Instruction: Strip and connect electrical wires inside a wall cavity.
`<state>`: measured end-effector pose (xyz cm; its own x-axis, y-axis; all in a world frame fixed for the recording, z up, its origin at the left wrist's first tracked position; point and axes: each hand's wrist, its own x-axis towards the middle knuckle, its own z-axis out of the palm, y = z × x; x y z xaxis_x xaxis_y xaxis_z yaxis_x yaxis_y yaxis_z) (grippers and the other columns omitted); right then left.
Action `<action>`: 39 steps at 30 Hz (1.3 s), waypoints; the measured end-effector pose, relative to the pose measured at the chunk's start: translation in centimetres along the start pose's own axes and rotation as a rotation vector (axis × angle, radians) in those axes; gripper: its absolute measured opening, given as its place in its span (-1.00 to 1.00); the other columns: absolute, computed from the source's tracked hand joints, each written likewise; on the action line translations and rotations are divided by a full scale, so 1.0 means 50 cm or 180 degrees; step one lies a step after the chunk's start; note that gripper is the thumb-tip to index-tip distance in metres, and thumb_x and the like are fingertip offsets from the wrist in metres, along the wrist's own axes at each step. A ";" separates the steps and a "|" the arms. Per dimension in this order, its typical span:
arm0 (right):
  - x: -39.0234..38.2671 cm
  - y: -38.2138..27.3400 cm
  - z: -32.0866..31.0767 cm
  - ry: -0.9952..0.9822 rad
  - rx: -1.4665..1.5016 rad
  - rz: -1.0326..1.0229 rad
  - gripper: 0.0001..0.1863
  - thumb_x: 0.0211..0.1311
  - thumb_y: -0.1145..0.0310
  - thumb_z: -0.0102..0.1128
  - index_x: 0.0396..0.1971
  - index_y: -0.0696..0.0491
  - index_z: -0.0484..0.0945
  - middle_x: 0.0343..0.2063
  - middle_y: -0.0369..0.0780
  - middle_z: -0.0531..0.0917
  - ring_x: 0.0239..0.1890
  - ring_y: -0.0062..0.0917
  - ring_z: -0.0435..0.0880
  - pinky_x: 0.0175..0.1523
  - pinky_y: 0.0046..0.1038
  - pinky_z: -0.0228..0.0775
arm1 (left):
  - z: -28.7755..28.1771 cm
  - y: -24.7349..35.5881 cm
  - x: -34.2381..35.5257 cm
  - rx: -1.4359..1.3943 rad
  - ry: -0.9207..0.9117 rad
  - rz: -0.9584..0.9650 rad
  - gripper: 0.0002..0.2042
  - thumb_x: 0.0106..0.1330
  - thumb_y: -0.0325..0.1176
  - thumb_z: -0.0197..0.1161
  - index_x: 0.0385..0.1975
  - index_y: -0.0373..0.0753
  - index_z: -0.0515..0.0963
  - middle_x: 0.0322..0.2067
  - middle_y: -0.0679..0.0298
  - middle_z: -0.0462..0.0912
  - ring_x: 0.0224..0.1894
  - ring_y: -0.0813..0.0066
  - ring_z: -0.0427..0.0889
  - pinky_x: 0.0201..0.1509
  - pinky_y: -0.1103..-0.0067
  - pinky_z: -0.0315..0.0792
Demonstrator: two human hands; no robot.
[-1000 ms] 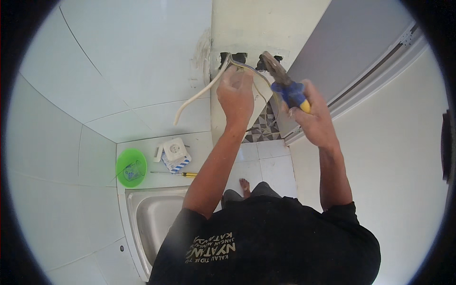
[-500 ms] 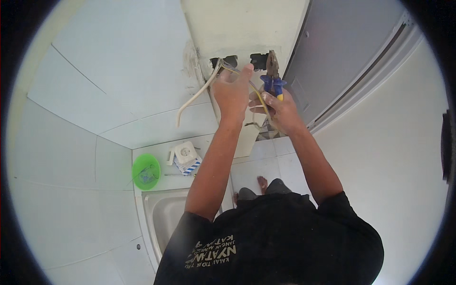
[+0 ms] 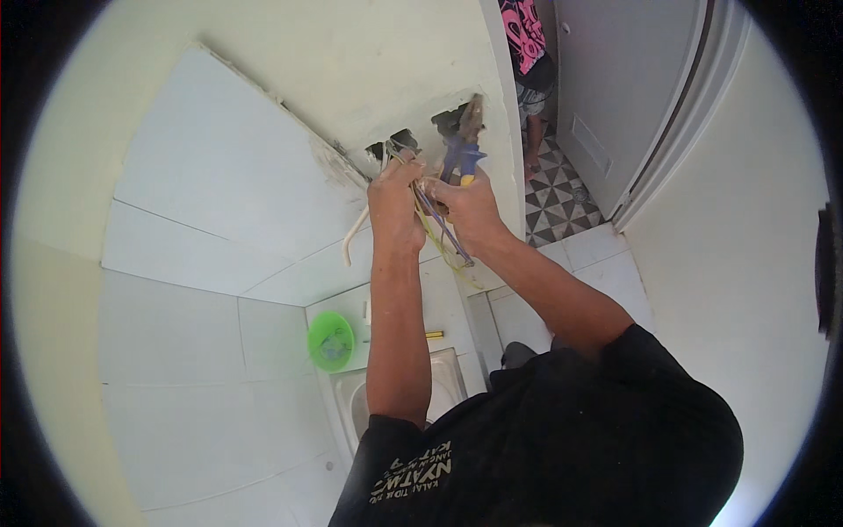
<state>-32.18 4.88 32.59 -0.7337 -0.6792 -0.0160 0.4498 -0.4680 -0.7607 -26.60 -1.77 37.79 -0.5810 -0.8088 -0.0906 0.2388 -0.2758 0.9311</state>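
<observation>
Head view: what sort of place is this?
Probably a kitchen or wash area with unfinished electrics: a metal sink is set into a white tiled counter, and loose electrical wires hang by two rough wall openings.

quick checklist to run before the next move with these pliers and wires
1. Pliers in the right hand: ok, jaws pointing up by the right wall hole.
2. Left hand on the wires: ok.
3. Hands gloved: not ok, both bare.
4. Power off at the wires: cannot tell.
5. Other person clear of the pliers: ok, beyond the wall's edge.
</observation>
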 end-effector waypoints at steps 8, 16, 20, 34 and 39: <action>0.010 -0.095 0.015 0.0061 -0.0374 -0.0952 -0.64 0.04 0.66 0.22 -0.13 0.15 0.40 -0.38 -0.25 0.60 -0.40 -0.61 0.61 -0.34 -0.55 0.47 | -0.021 -0.021 0.009 -0.0679 -0.0326 -0.0191 -0.68 0.26 -0.57 0.13 0.02 -0.41 0.45 -0.32 0.32 0.56 -0.36 0.55 0.50 -0.26 0.63 0.38; -0.019 -0.221 0.010 0.0133 -0.3492 -0.1669 -0.68 0.20 0.28 0.24 -0.17 0.15 0.44 -0.47 0.01 0.58 -0.40 -0.09 0.59 -0.23 -0.28 0.42 | 0.007 -0.073 -0.010 -0.1076 -0.0231 0.0635 -0.74 0.37 -0.49 0.10 0.03 -0.37 0.46 -0.33 0.35 0.55 -0.35 0.62 0.46 -0.26 0.62 0.39; -0.062 -0.246 0.012 -0.0114 -0.3664 -0.1607 -0.67 0.16 0.28 0.30 -0.19 0.14 0.43 -0.51 -0.03 0.61 -0.39 -0.07 0.63 -0.26 -0.24 0.43 | 0.012 -0.050 0.002 -0.0555 0.0068 0.0565 -0.87 0.39 -0.42 0.05 -0.23 -0.28 0.52 -0.37 0.32 0.54 -0.33 0.57 0.49 -0.21 0.59 0.40; -0.015 -0.215 0.080 -0.0016 -0.4155 -0.2177 -0.61 0.06 0.40 0.29 -0.11 0.16 0.41 -0.36 0.09 0.63 -0.23 0.05 0.62 -0.18 -0.18 0.47 | 0.032 -0.009 0.004 -0.1586 -0.0446 0.0333 -0.68 0.06 -0.44 -0.04 -0.20 -0.43 0.48 -0.21 0.08 0.61 -0.18 0.33 0.55 -0.01 0.43 0.37; -0.008 -0.252 0.090 -0.0216 -0.4579 -0.2060 -0.64 0.08 0.34 0.31 -0.16 0.16 0.45 -0.37 0.09 0.63 -0.24 0.05 0.63 -0.17 -0.16 0.46 | 0.024 -0.023 0.020 -0.1717 -0.0709 0.0590 -0.88 0.16 -0.48 -0.01 -0.43 -0.31 0.49 -0.25 0.14 0.61 -0.30 0.47 0.48 -0.18 0.55 0.39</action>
<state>-35.26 8.52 45.09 -0.5611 -0.6268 0.5407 -0.7874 0.2027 -0.5822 -28.37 -1.62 37.03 -0.6270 -0.7565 0.1861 0.6779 -0.4121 0.6088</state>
